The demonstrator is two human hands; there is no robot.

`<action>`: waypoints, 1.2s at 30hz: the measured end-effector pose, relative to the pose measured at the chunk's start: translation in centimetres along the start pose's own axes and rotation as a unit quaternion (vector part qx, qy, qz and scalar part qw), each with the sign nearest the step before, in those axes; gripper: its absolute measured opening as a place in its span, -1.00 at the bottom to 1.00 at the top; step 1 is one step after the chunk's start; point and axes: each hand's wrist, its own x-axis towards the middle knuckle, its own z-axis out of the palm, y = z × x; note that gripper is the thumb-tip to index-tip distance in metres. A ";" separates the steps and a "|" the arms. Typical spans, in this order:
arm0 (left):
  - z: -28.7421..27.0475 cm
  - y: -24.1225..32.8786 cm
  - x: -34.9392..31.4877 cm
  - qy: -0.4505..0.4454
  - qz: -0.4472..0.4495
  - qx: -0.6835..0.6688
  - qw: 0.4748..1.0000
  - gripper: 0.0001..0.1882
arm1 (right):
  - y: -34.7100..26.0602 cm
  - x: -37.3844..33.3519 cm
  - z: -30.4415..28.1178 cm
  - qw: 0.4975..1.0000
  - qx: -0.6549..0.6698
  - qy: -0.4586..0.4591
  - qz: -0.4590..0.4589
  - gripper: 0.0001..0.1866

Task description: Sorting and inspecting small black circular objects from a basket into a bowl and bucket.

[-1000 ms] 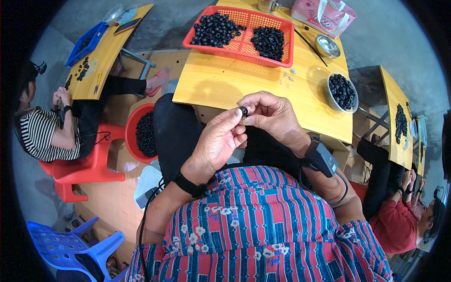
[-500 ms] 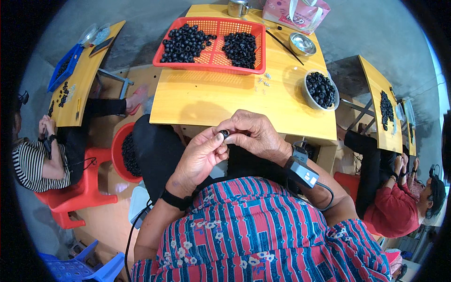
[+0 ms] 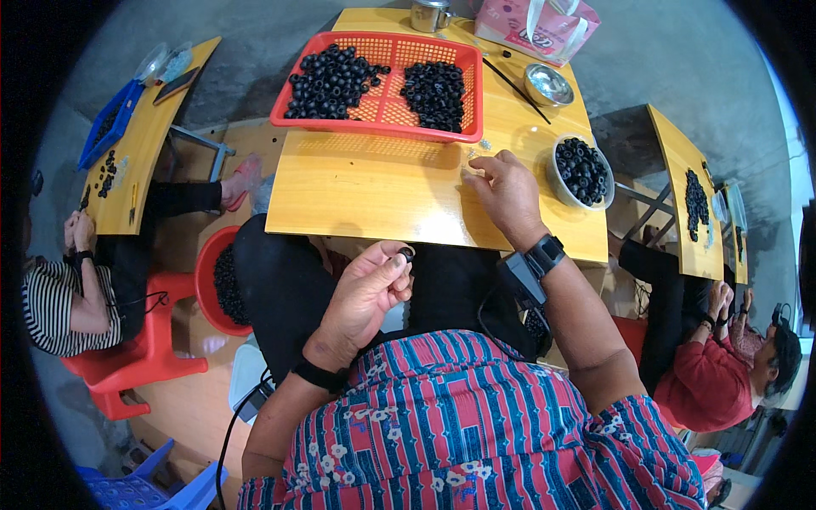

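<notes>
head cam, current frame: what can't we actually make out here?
- Head view: what the right hand picks at on the yellow table is hidden under its fingers.
- The small black ring pinched by the left hand is too small to show detail.
- Red tub contents partly hidden by the person's black-clad leg.
- Far right tables bend and blur at the fisheye rim.

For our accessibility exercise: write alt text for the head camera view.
A seated person's left hand pinches a small black ring while the right hand reaches onto a yellow table holding a red basket of black rings.
</notes>
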 end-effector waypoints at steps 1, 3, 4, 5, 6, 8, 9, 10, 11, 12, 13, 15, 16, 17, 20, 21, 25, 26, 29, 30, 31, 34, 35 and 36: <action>0.0 0.0 0.0 0.001 0.001 0.000 1.000 -0.83 | -0.1 0.2 0.2 0.999 -0.031 0.006 -0.010 -0.79; 0.1 0.0 -0.2 0.002 -0.002 0.010 1.000 -0.83 | -0.5 0.4 0.4 0.998 -0.060 -0.011 0.000 -0.79; 0.1 0.0 -0.2 0.003 -0.002 0.009 1.000 -0.83 | -0.7 0.6 0.5 0.996 -0.089 -0.029 0.010 -0.79; 0.0 0.0 -0.3 -0.003 -0.001 0.007 1.000 -0.83 | -0.8 0.7 0.7 0.996 -0.088 -0.030 0.009 -0.79; 0.0 0.1 -0.3 -0.009 -0.001 0.006 1.000 -0.83 | -0.8 0.7 0.9 0.996 -0.083 -0.020 0.010 -0.81; 0.1 0.1 -0.4 -0.006 0.001 0.004 1.000 -0.84 | -0.6 0.6 1.3 0.997 -0.079 -0.011 0.012 -0.82; 0.2 0.1 -0.4 -0.005 0.002 0.004 1.000 -0.84 | -0.5 0.6 1.5 0.997 -0.075 0.000 0.008 -0.83; 0.2 0.2 -0.4 -0.004 0.002 0.003 1.000 -0.84 | -0.4 0.6 1.7 0.997 -0.071 0.012 0.004 -0.84; 0.3 0.2 -0.4 -0.003 0.003 0.007 1.000 -0.84 | -0.3 0.5 1.9 0.997 -0.071 0.011 0.004 -0.84; 0.3 0.2 -0.4 -0.002 0.004 0.011 1.000 -0.84 | -0.2 0.5 2.0 0.998 -0.065 0.014 0.007 -0.85; 0.3 0.2 -0.4 -0.002 0.004 0.011 1.000 -0.84 | -0.1 0.6 2.0 0.998 -0.059 0.017 0.011 -0.86; 0.2 0.1 -0.5 -0.004 0.004 0.010 1.000 -0.84 | 0.0 0.6 1.8 0.998 -0.051 0.016 0.010 -0.88; 0.2 0.1 -0.5 -0.003 0.004 0.010 1.000 -0.84 | 0.0 0.5 1.8 0.999 -0.042 0.015 0.008 -0.88; 0.1 0.1 -0.5 -0.007 0.008 0.011 1.000 -0.84 | -0.1 0.7 1.8 0.999 -0.041 0.015 0.008 -0.88; 0.1 -0.1 -0.5 -0.008 0.006 0.012 1.000 -0.84 | 0.1 1.0 1.7 0.997 -0.068 -0.018 0.034 -0.86; 0.1 -0.1 -0.4 -0.005 0.006 0.012 1.000 -0.84 | 0.4 1.2 1.9 0.998 -0.063 0.005 0.000 -0.86; 0.1 -0.1 -0.5 -0.004 0.011 0.013 1.000 -0.82 | 0.7 1.5 2.2 0.996 -0.063 0.023 -0.061 -0.86; 0.2 -0.1 -0.5 -0.002 0.013 0.011 1.000 -0.81 | 0.7 1.5 2.4 0.994 -0.075 0.018 -0.073 -0.86; -0.1 -0.3 -0.5 -0.003 0.011 0.003 1.000 -0.80 | 1.1 1.5 2.4 0.979 -0.139 0.033 -0.144 -0.91; 0.0 -0.3 -0.5 0.001 0.011 0.008 1.000 -0.80 | 1.3 1.5 2.4 0.980 -0.140 0.031 -0.141 -0.91; 0.0 -0.2 -0.5 0.001 0.009 0.007 1.000 -0.80 | 1.3 1.7 2.4 0.975 -0.148 0.032 -0.162 -0.92; 0.0 -0.2 -0.5 0.008 0.013 0.017 1.000 -0.80 | 1.6 2.1 2.4 0.966 -0.170 0.023 -0.195 -0.92; -0.1 -0.3 -0.5 0.005 0.013 0.012 1.000 -0.80 | 1.8 2.3 2.4 0.961 -0.183 0.013 -0.207 -0.91; -0.1 -0.4 -0.5 0.001 0.014 0.008 1.000 -0.80 | 1.9 2.3 2.5 0.960 -0.183 0.015 -0.210 -0.91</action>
